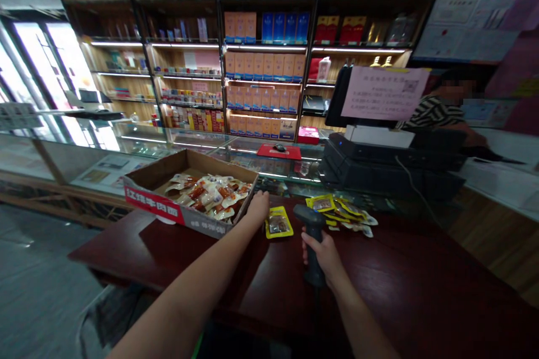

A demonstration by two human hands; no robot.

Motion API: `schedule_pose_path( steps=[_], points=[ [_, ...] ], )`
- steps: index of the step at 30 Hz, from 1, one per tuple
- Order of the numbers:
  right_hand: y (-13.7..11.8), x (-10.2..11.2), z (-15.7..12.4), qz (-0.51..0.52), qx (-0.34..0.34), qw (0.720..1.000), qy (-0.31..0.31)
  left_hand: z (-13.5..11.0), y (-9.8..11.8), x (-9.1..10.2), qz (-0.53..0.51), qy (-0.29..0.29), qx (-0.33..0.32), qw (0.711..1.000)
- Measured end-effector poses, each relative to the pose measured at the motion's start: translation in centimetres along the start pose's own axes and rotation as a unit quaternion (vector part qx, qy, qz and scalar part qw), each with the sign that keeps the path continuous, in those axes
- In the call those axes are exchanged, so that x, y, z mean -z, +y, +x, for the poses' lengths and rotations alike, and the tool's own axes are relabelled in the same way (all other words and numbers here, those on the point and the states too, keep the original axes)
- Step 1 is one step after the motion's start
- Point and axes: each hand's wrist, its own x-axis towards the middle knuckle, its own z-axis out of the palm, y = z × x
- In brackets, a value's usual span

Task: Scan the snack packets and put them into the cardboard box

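Observation:
My right hand (324, 255) is wrapped round the upright handle of a dark grey barcode scanner (314, 235), held over the dark red table. My left hand (257, 206) is closed at the right wall of an open cardboard box (168, 210); what its fingers hold, if anything, is hidden. Just right of that hand lies a yellow-edged snack packet (278, 222) with a clear window. Inside the box are several clear sealed packets (214, 193) with orange-brown food. Beyond the scanner, more yellow packets (343, 210) lie in a loose pile.
Behind the table (379, 286) runs a glass counter (202, 143) with a mouse (279, 147) on a red mat. A black register (357, 160) stands at the right, with a pink notice (379, 92) above. A person in a striped top (432, 109) sits beyond it. Boxed goods line the back shelves.

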Motion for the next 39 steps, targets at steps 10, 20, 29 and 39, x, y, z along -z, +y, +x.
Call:
schedule_pose_path(
  steps=[10,20,29,39],
  points=[
    [0.8,-0.6,-0.4,-0.016,-0.029,0.999,-0.012,-3.9,-0.6,-4.0,-0.135,-0.07,0.162,0.975],
    [1.8,-1.3,-0.4,-0.021,-0.039,0.998,-0.046,-3.2,-4.7,-7.2,-0.528,0.125,0.19,0.818],
    [1.9,-2.8,-1.8,-0.067,-0.06,0.99,-0.109,-3.4,-4.8,-7.8,-0.597,0.128,0.171,0.774],
    [2.0,-2.5,-2.0,-0.067,-0.055,0.992,-0.094,-3.3,-5.0,-7.8,-0.549,0.108,0.19,0.807]
  ],
)
